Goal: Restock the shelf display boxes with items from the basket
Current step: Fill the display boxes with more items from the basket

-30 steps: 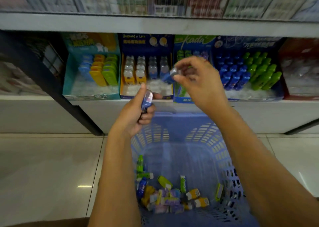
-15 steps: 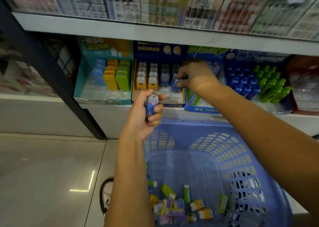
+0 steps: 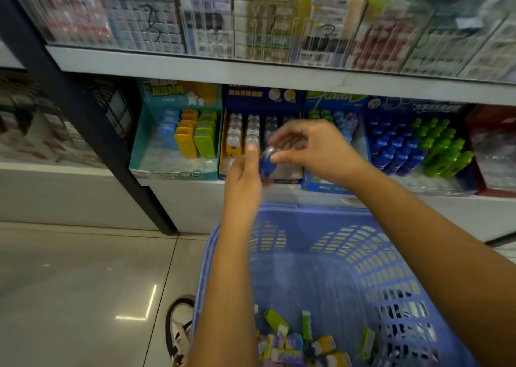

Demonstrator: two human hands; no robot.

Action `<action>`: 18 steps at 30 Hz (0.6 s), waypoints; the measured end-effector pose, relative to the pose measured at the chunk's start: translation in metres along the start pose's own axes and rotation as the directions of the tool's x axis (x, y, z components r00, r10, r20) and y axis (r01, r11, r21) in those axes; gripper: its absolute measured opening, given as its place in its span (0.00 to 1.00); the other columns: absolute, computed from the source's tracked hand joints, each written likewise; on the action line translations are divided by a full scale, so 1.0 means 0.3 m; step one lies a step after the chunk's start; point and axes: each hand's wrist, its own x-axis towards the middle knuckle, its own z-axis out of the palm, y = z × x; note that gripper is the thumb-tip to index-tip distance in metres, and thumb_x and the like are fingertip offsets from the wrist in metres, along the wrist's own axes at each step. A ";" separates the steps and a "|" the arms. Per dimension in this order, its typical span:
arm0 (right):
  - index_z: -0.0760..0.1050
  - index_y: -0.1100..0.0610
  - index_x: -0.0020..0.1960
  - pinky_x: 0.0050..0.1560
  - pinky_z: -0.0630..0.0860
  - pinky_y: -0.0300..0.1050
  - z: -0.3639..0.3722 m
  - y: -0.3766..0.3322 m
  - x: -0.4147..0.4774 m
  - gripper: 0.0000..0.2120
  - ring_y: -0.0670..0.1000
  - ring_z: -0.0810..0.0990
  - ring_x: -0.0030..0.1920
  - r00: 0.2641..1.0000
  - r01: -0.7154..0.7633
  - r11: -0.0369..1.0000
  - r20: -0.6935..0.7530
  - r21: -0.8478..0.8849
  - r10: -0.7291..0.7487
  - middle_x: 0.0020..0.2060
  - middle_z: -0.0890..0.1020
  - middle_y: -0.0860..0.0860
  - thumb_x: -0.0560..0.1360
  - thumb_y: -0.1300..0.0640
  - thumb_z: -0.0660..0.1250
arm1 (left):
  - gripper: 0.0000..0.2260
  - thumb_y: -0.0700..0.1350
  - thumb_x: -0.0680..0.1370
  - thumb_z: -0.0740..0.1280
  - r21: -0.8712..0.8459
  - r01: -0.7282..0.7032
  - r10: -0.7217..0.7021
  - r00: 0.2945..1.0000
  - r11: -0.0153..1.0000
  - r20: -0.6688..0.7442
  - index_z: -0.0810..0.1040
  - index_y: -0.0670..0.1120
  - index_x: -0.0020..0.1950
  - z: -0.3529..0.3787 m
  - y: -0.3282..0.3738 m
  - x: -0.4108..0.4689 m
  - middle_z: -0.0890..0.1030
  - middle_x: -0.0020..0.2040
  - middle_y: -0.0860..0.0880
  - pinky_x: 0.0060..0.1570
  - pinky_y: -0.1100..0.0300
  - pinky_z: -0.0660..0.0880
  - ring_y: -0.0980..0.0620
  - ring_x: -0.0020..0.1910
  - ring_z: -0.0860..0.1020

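Basket (image 3: 307, 211), a blue plastic one with slotted walls, stood on the tiled floor (image 3: 69, 283) right in front of the low shelf, and a heap of small packets (image 3: 293, 344) in yellow, purple and green lay at its near end. Just above its far rim both hands met in front of the navy display box (image 3: 262, 98), which sat on the shelf between a teal display box (image 3: 139, 148) and a blue-and-green box (image 3: 326, 188). Between the hands was a blue item (image 3: 267, 164) with a clear cap, upright before the navy box's open front and not yet in a row. The left hand (image 3: 244, 176) gripped it from the left side, thumb pointing straight up alongside, the lower fingers blurred underneath. The right hand (image 3: 310, 148) came in from the right with its thumb tip against the clear cap and its fingers arched loosely above; I could not tell whether it pinched the item or only touched it. Inside the navy box similar pieces stood in rows, yellow-based ones on the left. The teal box held upright blue, yellow and green pieces. Further right stood blue tubes (image 3: 391, 148) and green tubes (image 3: 444, 148). A shoe (image 3: 178, 327) showed beside the basket's left wall.
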 end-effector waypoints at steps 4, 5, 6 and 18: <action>0.78 0.54 0.47 0.48 0.76 0.36 -0.005 0.063 0.106 0.08 0.46 0.77 0.42 0.969 -0.144 0.971 -0.224 -0.190 0.100 0.43 0.82 0.51 0.70 0.59 0.74 | 0.12 0.45 0.81 0.61 0.613 -0.341 0.336 0.933 0.713 0.129 0.79 0.43 0.59 -0.013 -0.010 0.019 0.81 0.55 0.44 0.52 0.58 0.70 0.48 0.55 0.74; 0.78 0.54 0.48 0.49 0.74 0.36 0.005 0.074 0.131 0.08 0.46 0.76 0.43 0.967 -0.187 0.946 -0.218 -0.264 0.131 0.44 0.81 0.50 0.70 0.58 0.74 | 0.11 0.44 0.80 0.62 0.649 -0.359 0.317 0.930 0.670 0.187 0.79 0.42 0.58 -0.012 -0.014 0.019 0.80 0.55 0.42 0.57 0.56 0.69 0.46 0.56 0.74; 0.79 0.54 0.50 0.51 0.73 0.37 0.015 0.084 0.150 0.08 0.46 0.76 0.44 0.970 -0.204 0.921 -0.196 -0.332 0.145 0.45 0.81 0.50 0.71 0.58 0.73 | 0.11 0.43 0.80 0.62 0.676 -0.353 0.277 0.935 0.647 0.224 0.80 0.41 0.58 -0.008 -0.021 0.016 0.80 0.56 0.42 0.61 0.54 0.68 0.45 0.57 0.74; 0.80 0.56 0.53 0.54 0.74 0.45 0.041 0.062 0.208 0.11 0.54 0.79 0.54 0.997 -0.078 0.797 -0.050 -0.599 0.060 0.53 0.81 0.53 0.72 0.56 0.72 | 0.17 0.47 0.80 0.62 0.744 -0.294 0.077 0.947 0.600 0.312 0.75 0.42 0.66 -0.009 -0.034 0.035 0.75 0.66 0.44 0.64 0.52 0.69 0.45 0.67 0.70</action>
